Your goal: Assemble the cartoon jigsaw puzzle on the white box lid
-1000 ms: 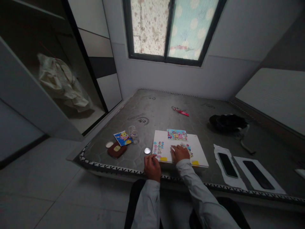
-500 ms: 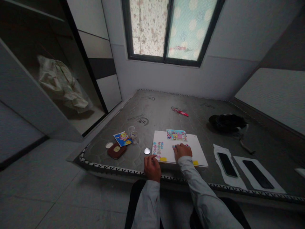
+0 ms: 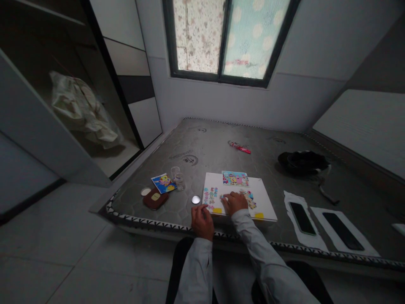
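Well, my right hand [image 3: 236, 203] is low over the white box [image 3: 264, 205], thumb and fingers drawn nearly together beside a small coloured piece [image 3: 222, 197]; whether they pinch it or only touch it, I cannot tell. My left hand [image 3: 202, 221] is loosely curled at the box's near left corner, and I cannot tell if anything sits between its fingers. The box lies by the near edge of the mattress [image 3: 202, 147], with left pieces [image 3: 211, 195] spread along its left edge, right pieces [image 3: 249, 199] clustered partly behind my right hand, and a picture card [image 3: 236, 178] at its far edge. What worries me is my right cuff [image 3: 242, 216]: dragged across the near edge, it could snag the right pieces and scatter them. If my left hand pressed or pulled on that corner, the box might shift on the soft mattress and jostle everything loose on top. A piece knocked off the left edge could land by the silver disc [image 3: 195, 199], or slip from the mattress's near edge to the floor [image 3: 95, 261].
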The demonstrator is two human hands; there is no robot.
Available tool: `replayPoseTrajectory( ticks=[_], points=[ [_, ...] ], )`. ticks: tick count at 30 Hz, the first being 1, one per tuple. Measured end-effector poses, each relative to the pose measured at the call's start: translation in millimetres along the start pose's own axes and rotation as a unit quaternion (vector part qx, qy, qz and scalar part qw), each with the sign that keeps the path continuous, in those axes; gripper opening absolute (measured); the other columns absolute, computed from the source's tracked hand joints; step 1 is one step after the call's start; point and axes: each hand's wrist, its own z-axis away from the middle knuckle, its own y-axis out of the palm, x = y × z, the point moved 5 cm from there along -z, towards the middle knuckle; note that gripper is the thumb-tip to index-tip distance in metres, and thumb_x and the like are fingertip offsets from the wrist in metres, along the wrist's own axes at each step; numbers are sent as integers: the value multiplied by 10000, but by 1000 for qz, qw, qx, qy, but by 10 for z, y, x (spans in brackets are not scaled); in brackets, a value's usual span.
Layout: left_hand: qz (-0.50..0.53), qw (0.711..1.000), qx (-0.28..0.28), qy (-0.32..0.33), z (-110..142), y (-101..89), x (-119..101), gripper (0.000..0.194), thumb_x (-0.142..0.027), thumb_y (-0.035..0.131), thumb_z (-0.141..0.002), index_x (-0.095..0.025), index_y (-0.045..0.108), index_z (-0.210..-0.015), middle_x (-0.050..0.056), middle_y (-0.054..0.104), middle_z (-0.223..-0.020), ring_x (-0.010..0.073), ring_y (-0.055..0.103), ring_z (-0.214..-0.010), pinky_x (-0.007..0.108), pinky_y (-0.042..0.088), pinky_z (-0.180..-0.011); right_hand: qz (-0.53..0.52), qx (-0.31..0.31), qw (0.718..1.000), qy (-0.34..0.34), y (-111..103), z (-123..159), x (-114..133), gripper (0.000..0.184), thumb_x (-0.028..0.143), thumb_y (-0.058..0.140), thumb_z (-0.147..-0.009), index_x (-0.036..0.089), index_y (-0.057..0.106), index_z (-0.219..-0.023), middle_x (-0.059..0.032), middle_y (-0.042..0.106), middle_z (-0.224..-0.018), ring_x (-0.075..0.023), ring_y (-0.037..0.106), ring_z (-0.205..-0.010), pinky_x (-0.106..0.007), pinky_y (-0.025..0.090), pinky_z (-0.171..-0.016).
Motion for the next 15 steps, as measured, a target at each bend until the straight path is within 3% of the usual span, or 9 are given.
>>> replayPoseTrajectory(
  ticks=[6,15],
  points=[
    [4,1000,3,0,7,12,-13,214,-175,502,-920,-186,715,-898,59,627,-933,156,640,-838,262,498,-732,-13,11,999,-28,90,70,166,324,423,458,-996,294,717,-1145,-55,723,-1084,-195,623,-1065,-346,309,-1005],
    [7,1000,3,0,-4,26,-8,213,-160,506,-909,-190,716,-890,61,631,-930,163,641,-844,271,499,-743,-14,-2,1000,-24,130,125,191,366,430,409,-1016,311,741,-1115,-56,741,-1021,-205,629,-1034,-354,304,-964]
  ],
)
